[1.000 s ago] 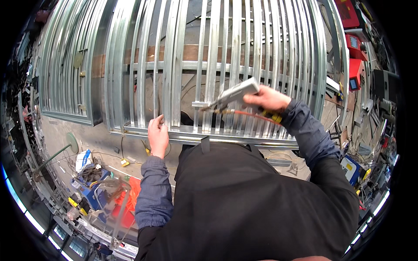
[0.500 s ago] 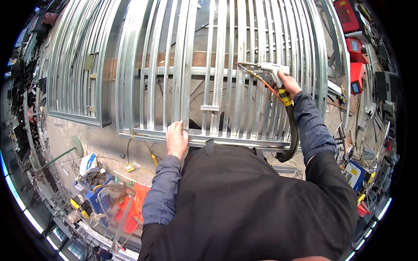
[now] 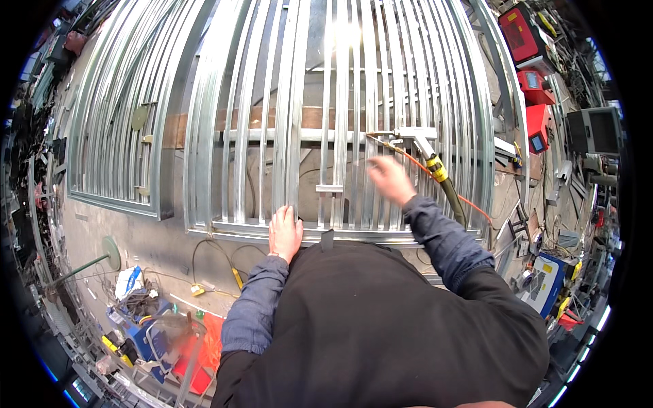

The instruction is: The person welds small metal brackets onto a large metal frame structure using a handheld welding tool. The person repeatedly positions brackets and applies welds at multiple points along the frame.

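Note:
My left hand [image 3: 285,232] lies with its fingers flat on the near rail [image 3: 258,230] of a galvanized metal frame, beside one of its long bars [image 3: 293,122]. Above the bars, right of centre, hangs my right hand [image 3: 392,179], slightly blurred, its fingers loosely apart and nothing visible in them. Just beyond it, a white pistol-shaped welding gun [image 3: 421,141] rests across the bars, its thin nozzle to the left. Yellow and black tape wraps its grip, and a dark hose and an orange cable trail from it. A short metal crosspiece [image 3: 329,188] lies over two bars between my hands.
Another barred metal frame [image 3: 115,122] lies at the left, with a round green disc [image 3: 139,118] on it. Red machines [image 3: 537,129] stand at the right. A blue and white box [image 3: 544,282] is at lower right; cables and orange sheeting [image 3: 212,334] lie at lower left.
My right hand has let go of the welding gun, which now rests on the bars, and has moved left and nearer. The left hand stays on the near rail.

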